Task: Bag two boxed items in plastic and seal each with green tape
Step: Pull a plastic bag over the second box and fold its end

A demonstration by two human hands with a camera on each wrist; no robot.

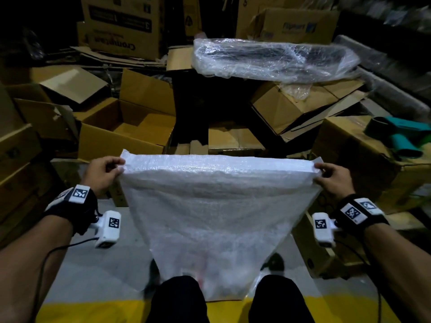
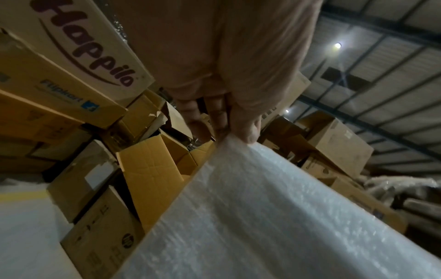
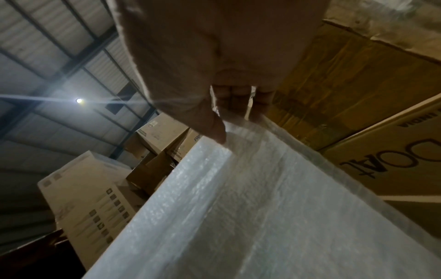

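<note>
A large white bubble-wrap plastic bag (image 1: 217,206) hangs upright in front of me, its bottom on the floor between my legs, with a faint reddish shape showing through near the bottom. My left hand (image 1: 105,173) pinches the bag's top left corner (image 2: 229,143). My right hand (image 1: 331,178) pinches the top right corner (image 3: 238,128). The top edge is stretched taut between both hands. A dark item wrapped in clear plastic (image 1: 275,59) lies on cartons farther back. A green tape dispenser (image 1: 401,138) rests on a carton at the right.
Open and flattened cardboard cartons (image 1: 130,127) crowd the floor ahead and on both sides. A dark stand (image 1: 210,108) sits behind the bag. Grey floor with a yellow stripe (image 1: 93,311) lies under me. Stacked printed boxes (image 2: 83,56) rise at the left.
</note>
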